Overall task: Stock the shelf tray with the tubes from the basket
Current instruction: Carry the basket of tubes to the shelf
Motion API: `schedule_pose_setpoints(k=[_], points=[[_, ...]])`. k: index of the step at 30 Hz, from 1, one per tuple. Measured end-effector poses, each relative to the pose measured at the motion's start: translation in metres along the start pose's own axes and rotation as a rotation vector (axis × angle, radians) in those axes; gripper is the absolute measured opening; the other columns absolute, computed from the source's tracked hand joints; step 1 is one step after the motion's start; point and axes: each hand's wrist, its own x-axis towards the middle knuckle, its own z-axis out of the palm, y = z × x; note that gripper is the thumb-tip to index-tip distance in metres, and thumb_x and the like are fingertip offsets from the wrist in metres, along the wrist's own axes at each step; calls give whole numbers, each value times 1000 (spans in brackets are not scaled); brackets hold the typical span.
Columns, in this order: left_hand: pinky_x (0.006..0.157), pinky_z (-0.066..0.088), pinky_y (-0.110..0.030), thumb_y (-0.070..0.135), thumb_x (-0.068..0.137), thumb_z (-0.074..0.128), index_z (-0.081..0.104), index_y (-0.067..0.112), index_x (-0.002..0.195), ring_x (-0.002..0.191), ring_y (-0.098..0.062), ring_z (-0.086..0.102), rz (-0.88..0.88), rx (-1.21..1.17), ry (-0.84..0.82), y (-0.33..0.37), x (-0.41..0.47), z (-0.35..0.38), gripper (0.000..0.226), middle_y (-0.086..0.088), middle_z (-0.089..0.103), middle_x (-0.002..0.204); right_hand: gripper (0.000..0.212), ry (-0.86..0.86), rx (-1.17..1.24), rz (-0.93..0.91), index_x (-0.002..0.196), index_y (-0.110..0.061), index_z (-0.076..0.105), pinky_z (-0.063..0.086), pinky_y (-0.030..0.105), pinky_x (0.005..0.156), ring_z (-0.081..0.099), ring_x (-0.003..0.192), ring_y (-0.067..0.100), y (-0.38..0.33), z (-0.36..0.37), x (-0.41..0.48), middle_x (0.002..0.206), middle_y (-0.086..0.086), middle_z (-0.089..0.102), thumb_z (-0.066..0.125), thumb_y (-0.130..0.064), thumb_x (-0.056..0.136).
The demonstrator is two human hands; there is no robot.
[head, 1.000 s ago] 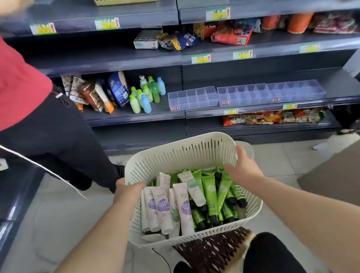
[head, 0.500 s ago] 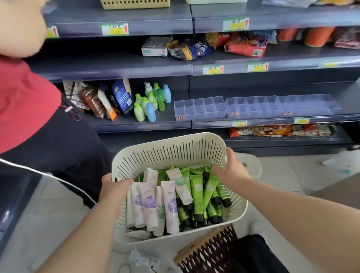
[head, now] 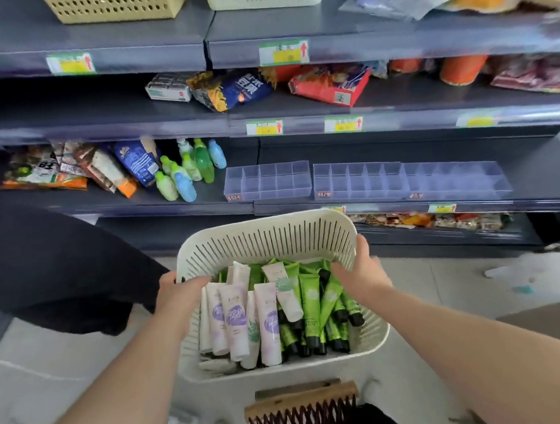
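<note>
A cream slotted basket hangs in front of me, gripped at its left rim by my left hand and at its right rim by my right hand. Inside lie several white-and-purple tubes on the left and several green tubes with black caps on the right. On the shelf beyond stand clear divided trays: a small one and a long one, both with bare compartments.
Small green and blue bottles and snack bags sit left of the trays. Upper shelves carry packets and two baskets. A person in black trousers stands at the left. A brown lattice object lies below the basket.
The basket, held in both hands, has come nearer the shelf and the view has risen. The person at the left has shifted further out of frame.
</note>
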Motion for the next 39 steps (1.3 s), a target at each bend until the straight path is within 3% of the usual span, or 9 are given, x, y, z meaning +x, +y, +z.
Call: schedule_pose_setpoints(k=[2,4,7,11,13,19,30,35,39], points=[[68,53,-40,27,78,73,46,26,117,81,-26,63,-24,-20,-32,7,-10,30,47,-7,65,95,75,33,-55,34,144,-36,4,53,39,70,60,84,31,8,-24,17,106,11,46,52,-44,88],[64,50,-36,27,80,72,45,27,121,81,-24,61,-45,-42,-75,9,-14,54,49,-7,64,97,76,55,-75,65,144,-38,2,53,44,79,58,91,34,14,-42,32,114,14,45,52,-47,88],[58,48,-32,24,81,73,43,27,125,75,-20,60,-75,-63,-157,12,-10,75,53,-9,66,103,72,101,-71,83,142,-40,6,53,41,73,59,85,32,17,-56,46,111,13,47,52,-44,87],[58,47,-29,18,83,68,47,21,124,58,-13,47,-60,-1,-228,24,9,86,46,-5,59,88,70,157,-11,118,142,-40,10,55,39,68,62,77,29,18,-61,52,110,12,52,54,-43,88],[57,41,-28,17,84,67,47,20,123,65,-14,50,-14,46,-256,33,19,92,44,-2,59,91,71,169,40,144,143,-40,10,56,40,68,62,75,28,20,-61,53,114,12,53,54,-43,88],[66,44,-35,21,81,68,39,29,116,85,-20,55,19,197,-280,66,29,135,46,0,57,98,70,176,128,250,145,-39,9,53,41,77,60,83,27,56,-64,64,133,12,48,52,-44,89],[53,40,-28,14,80,71,41,28,114,78,-15,57,-11,236,-203,71,19,262,48,2,59,94,74,95,150,341,148,-36,2,49,39,74,55,93,32,130,-114,141,134,18,41,52,-40,93],[51,40,-26,18,81,71,43,29,121,72,-13,55,15,291,-165,40,55,305,50,9,52,88,78,116,146,379,148,-38,1,49,51,90,55,106,38,162,-86,174,136,19,40,54,-42,91],[55,41,-26,21,82,68,42,30,121,70,-14,53,23,327,-225,16,92,337,48,4,61,99,79,131,201,415,148,-38,2,49,41,84,55,104,35,192,-54,206,135,19,41,56,-42,91]])
